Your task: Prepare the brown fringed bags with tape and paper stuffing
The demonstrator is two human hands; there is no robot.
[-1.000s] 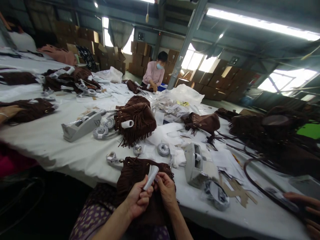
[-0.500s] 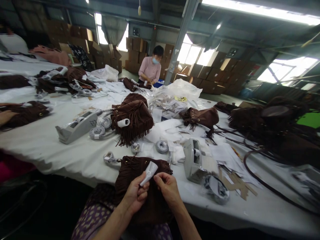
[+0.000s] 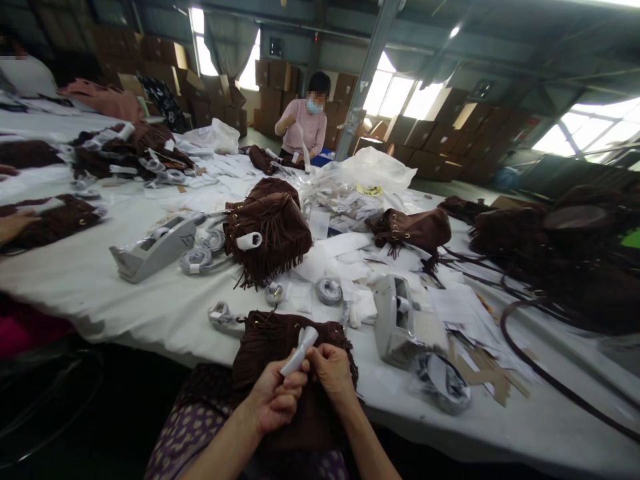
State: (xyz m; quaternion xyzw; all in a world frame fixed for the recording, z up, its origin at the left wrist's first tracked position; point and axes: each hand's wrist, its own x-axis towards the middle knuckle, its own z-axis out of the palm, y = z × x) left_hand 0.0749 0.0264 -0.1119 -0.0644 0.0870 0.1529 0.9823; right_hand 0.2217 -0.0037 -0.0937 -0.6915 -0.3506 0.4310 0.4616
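A dark brown fringed bag lies across my lap against the table edge. Above it my left hand is closed around a small white paper-like wrap, rolled and flared at its upper end. What the wrap covers is hidden. My right hand is pinched at the wrap's right side, over the bag; whatever its fingertips grip is too small to make out. A plastic-wrapped metal clip and strap end sticks out from the bag's upper left corner onto the table.
Grey tape dispensers stand left and right on the white-covered table. Between them sit a fringed bag, wrapped coils and white sheets. Dark straps trail at right. Another person stands across the table.
The white wrap has turned slightly, and my right fingers have come closer to it. Across the table, the other person has raised a hand with a white strip. The view has shifted slightly.
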